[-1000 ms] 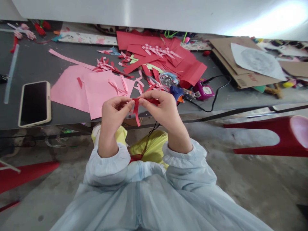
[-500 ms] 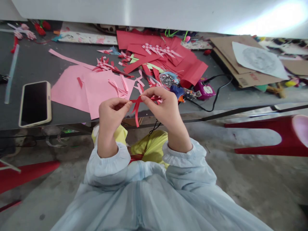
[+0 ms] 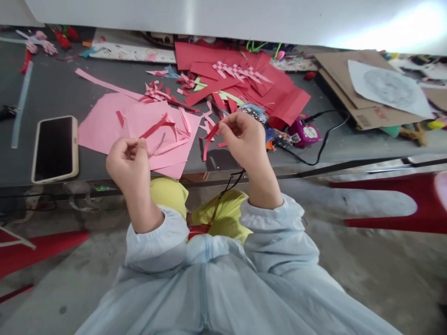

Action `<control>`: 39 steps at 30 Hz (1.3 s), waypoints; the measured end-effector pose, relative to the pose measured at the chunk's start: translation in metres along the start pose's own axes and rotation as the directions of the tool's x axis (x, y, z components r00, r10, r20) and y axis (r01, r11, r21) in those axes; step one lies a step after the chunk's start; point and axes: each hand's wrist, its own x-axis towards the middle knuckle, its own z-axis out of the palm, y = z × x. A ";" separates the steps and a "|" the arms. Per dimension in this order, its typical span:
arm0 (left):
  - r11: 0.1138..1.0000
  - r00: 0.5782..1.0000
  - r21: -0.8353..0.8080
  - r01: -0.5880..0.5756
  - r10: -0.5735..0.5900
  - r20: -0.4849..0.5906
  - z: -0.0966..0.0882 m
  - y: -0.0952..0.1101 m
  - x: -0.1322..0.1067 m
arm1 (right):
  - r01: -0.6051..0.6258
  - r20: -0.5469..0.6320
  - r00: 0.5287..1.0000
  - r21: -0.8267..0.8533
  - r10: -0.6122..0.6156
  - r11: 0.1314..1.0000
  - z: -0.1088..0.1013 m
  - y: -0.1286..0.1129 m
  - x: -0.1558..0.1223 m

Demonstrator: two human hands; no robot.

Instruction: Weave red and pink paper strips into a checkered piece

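My left hand pinches a red paper strip that points up and right over the pink paper sheets. Pink and red strips lie loose on those sheets, just beyond its fingertips. Between the thumb and fingers of my right hand is another red paper strip, folded or doubled, its ends hanging down to the left. The two hands are apart, both above the table's near edge. Small checkered woven paper pieces and red sheets lie farther back.
A phone lies at the left on the dark table. To the right sit a purple box with a black cable and cardboard with a drawing. Red stools stand at both sides below.
My hands have moved apart, the left one leftward. The red strips held together between them are now separate, one in each hand. The pink sheets' front edge has shifted.
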 end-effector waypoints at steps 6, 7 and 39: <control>0.994 1.000 -0.106 -0.014 0.013 -0.010 0.001 -0.001 0.000 | -0.095 0.110 0.989 -0.025 0.097 0.995 0.023 0.014 0.018; 0.993 1.000 -0.114 -0.013 0.010 -0.024 0.001 -0.001 0.000 | -0.096 0.108 0.989 -0.078 0.104 0.992 0.026 0.015 0.020; 0.964 0.994 -0.264 -0.024 -0.005 -0.106 -0.004 -0.009 0.005 | 0.437 0.680 0.721 -0.299 -0.132 0.848 0.087 -0.061 0.006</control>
